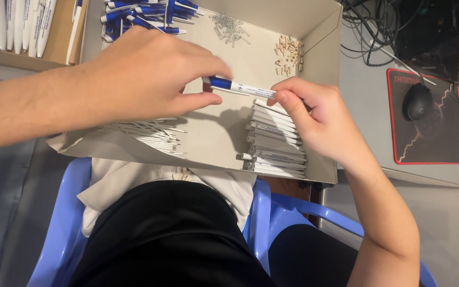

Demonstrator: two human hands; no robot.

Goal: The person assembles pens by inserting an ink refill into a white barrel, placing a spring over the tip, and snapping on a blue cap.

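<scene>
A white pen with a blue end (240, 87) is held level over a shallow cardboard box (322, 32). My left hand (144, 74) pinches its blue end, and my right hand (314, 114) grips the white end. Below my right hand lies a stack of white pen barrels (274, 146). Thin white refills (155, 135) are piled under my left hand. At the box's far left lie several finished blue and white pens (144, 13). Small metal springs (228, 25) and small tan parts (289, 53) sit at the far side.
A second box with white pens (22, 24) stands at the top left. On the grey table to the right are a black mouse (417, 101) on a dark red-edged mat (431, 135) and tangled cables (378, 26). I sit on a blue plastic chair (59, 228).
</scene>
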